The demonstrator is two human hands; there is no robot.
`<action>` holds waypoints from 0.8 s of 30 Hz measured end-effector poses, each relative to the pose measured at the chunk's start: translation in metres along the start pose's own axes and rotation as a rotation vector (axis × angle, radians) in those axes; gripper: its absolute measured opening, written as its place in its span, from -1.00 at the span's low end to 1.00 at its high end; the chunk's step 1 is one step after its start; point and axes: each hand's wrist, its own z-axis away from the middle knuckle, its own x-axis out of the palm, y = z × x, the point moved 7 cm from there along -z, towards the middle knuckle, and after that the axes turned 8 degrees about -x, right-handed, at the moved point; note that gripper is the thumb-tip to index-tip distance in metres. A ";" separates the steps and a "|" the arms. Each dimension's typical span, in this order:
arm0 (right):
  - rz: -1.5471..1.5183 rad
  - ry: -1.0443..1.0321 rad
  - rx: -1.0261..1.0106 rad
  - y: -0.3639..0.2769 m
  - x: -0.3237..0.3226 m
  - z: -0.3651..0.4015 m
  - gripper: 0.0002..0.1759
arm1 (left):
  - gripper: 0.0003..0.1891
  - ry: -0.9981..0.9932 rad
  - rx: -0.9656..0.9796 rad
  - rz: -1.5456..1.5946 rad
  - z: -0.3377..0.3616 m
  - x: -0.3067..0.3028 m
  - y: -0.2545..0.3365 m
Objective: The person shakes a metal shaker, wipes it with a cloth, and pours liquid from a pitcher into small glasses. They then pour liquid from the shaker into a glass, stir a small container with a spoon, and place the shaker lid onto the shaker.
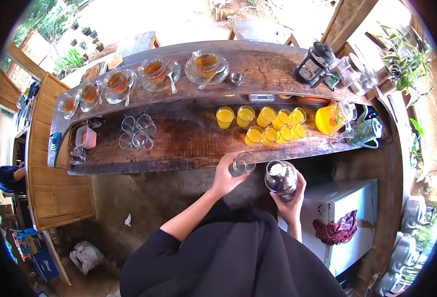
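Note:
My left hand (224, 176) is closed around an empty clear drinking glass (244, 162), just in front of the counter's near edge. In my right hand (290, 200) is a rounded glass bottle (281, 180), dark lower down and whitish at its mouth. The bottle stands a little apart from the glass, to its right. Beyond both hands, several glasses of orange drink (266, 117) are grouped on the lower counter (189, 133). A glass pitcher (330, 119) of the same orange drink sits to their right.
Several glass cups of tea (207, 63) with saucers and spoons line the raised ledge (263, 54). A French press (315, 64) stands at its right. Upturned glass cups (138, 132) and a pink container (86, 137) occupy the counter's left. A white fridge (347, 208) with a maroon cloth (336, 227) is beside me.

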 end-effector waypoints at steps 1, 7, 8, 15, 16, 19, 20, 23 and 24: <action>0.136 -0.031 -0.060 -0.004 -0.002 -0.007 0.06 | -0.29 0.000 -0.003 0.005 0.001 0.000 0.003; 0.663 -0.162 -0.334 -0.041 -0.010 -0.043 -0.04 | -0.27 -0.044 -0.006 0.049 0.000 -0.004 0.010; 0.694 -0.162 -0.352 -0.047 -0.011 -0.047 -0.05 | -0.26 -0.048 0.007 0.038 -0.001 -0.005 0.012; 0.829 -0.165 -0.434 -0.071 -0.010 -0.064 -0.10 | -0.28 -0.079 0.037 -0.052 -0.006 -0.011 0.026; 0.862 -0.179 -0.447 -0.074 -0.009 -0.065 -0.11 | -0.28 -0.080 0.037 -0.050 -0.006 -0.010 0.027; 0.908 -0.193 -0.471 -0.077 -0.008 -0.068 -0.12 | -0.28 -0.092 0.012 0.003 -0.007 -0.008 0.027; 0.918 -0.198 -0.487 -0.080 -0.007 -0.068 -0.12 | -0.27 -0.094 -0.001 0.008 -0.007 -0.008 0.027; 0.935 -0.210 -0.517 -0.084 -0.006 -0.069 -0.12 | -0.26 -0.088 -0.012 0.016 -0.008 -0.009 0.028; 0.941 -0.214 -0.531 -0.086 -0.005 -0.069 -0.11 | -0.26 -0.080 -0.010 0.019 -0.009 -0.010 0.030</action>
